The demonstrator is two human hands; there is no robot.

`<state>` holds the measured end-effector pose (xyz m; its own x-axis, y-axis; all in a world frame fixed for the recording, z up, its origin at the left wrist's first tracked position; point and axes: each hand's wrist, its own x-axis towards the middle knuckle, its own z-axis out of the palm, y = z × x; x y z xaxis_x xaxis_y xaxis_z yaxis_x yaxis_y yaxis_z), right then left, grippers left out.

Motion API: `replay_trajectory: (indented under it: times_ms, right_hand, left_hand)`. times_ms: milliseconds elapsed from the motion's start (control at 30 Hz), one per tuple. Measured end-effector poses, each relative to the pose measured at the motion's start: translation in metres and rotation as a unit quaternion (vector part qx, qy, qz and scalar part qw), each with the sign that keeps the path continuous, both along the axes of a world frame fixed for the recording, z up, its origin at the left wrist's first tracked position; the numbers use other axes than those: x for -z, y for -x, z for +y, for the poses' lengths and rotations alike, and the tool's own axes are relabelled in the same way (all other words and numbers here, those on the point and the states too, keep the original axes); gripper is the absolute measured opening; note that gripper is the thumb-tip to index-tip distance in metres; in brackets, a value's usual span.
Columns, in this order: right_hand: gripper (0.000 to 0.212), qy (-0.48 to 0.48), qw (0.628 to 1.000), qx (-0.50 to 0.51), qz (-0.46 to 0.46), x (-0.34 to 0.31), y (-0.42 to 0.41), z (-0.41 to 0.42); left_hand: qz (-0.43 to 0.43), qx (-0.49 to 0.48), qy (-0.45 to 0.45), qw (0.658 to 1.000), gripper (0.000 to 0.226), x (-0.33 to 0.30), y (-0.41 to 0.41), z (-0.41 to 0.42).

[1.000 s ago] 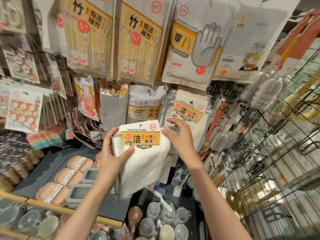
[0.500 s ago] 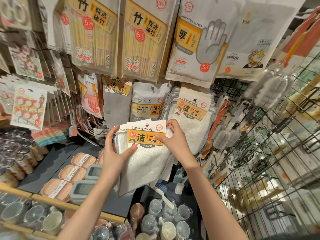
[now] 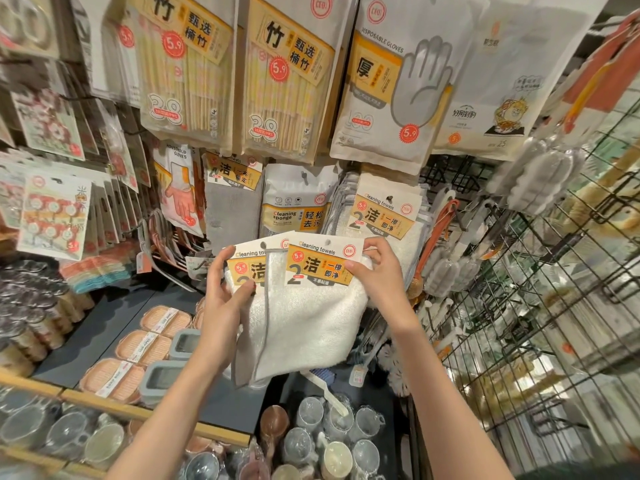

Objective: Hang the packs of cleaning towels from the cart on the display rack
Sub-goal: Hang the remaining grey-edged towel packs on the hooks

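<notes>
Two packs of white cleaning towels with yellow header cards are fanned out in front of me. My right hand (image 3: 379, 273) pinches the front pack (image 3: 311, 317) at its card's right end. The rear pack (image 3: 247, 268) shows to the left, where my left hand (image 3: 225, 299) grips its lower left corner. Just above and to the right, several more packs of the same cleaning towels (image 3: 381, 220) hang on a rack hook (image 3: 389, 198).
Chopstick packs (image 3: 284, 74) and disposable gloves (image 3: 398, 81) hang above. A cleaning sponge pack (image 3: 298, 202) hangs left of the towel hook. Brushes (image 3: 446, 265) and a black wire grid (image 3: 554, 306) stand at the right. Cups (image 3: 332, 441) and soap dishes (image 3: 138, 344) lie on shelves below.
My right hand has taken the front pack by its card and slid it to the right, uncovering the second pack in my left hand. Both packs have risen slightly toward the rack.
</notes>
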<state>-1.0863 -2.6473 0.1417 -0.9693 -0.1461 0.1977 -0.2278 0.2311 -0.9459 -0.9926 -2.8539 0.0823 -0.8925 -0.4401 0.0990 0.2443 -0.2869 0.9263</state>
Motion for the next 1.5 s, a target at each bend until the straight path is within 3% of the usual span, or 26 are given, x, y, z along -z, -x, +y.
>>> replay_trajectory:
  times_ms: [267,467,733,1200,1500]
  right_hand:
    - [0.029,0.045,0.997,0.053,0.017,-0.014,0.019,0.026]
    - [0.038,0.024,0.993,0.101,0.057,-0.030,0.042,0.039]
    - [0.032,0.018,0.982,0.179,0.058,-0.030,0.069,0.047]
    - [0.041,0.025,0.974,0.215,0.067,-0.029,0.079,0.042]
    - [0.017,-0.059,0.963,0.247,0.087,-0.028,0.083,0.037]
  left_hand:
    - [0.006,0.002,0.023,1.000,0.058,0.007,0.005,-0.003]
    - [0.007,-0.009,0.045,0.999,0.058,0.010,0.007,-0.005]
    - [0.006,-0.023,0.044,0.999,0.060,0.010,0.010,-0.007]
    - [0.009,-0.014,0.046,0.999,0.058,0.012,0.011,-0.011]
    - [0.009,-0.012,0.041,0.999,0.057,0.012,0.011,-0.011]
